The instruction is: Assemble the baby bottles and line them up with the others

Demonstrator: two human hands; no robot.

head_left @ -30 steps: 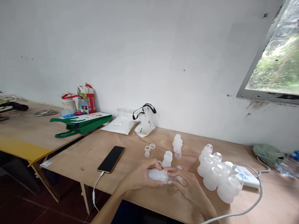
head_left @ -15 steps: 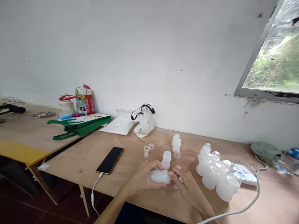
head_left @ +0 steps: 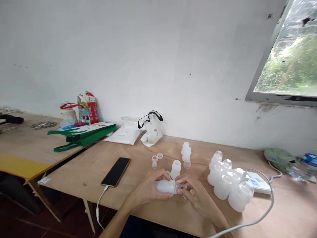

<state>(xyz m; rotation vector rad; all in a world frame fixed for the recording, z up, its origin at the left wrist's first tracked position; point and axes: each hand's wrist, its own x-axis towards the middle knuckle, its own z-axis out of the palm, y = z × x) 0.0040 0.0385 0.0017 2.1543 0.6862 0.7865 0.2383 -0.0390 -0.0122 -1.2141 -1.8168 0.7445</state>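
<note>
My left hand (head_left: 148, 187) is wrapped round a small frosted white plastic bottle (head_left: 164, 186), which lies sideways with its mouth to the right. At that mouth, my right hand (head_left: 196, 195) pinches a clear plastic cap (head_left: 181, 187), partly hidden by the fingers. Behind the hands stands a frosted bottle without a cap (head_left: 176, 169). Farther back is a group of frosted bottles (head_left: 186, 151) with a clear cap (head_left: 187, 164) in front. Several clear rings (head_left: 154, 158) lie to the left. Another clear piece behind my right fingers is mostly covered.
Several capped bottles (head_left: 229, 181) stand together on the right, beside a white box (head_left: 260, 182) and a looping white cable (head_left: 272, 205). A phone (head_left: 116, 172) lies on the left. White bags (head_left: 151, 132) rest against the wall, near a green bag (head_left: 86, 137).
My right fingers have moved up and closer round the bottle's mouth, with the clear cap against it. The view has shifted slightly.
</note>
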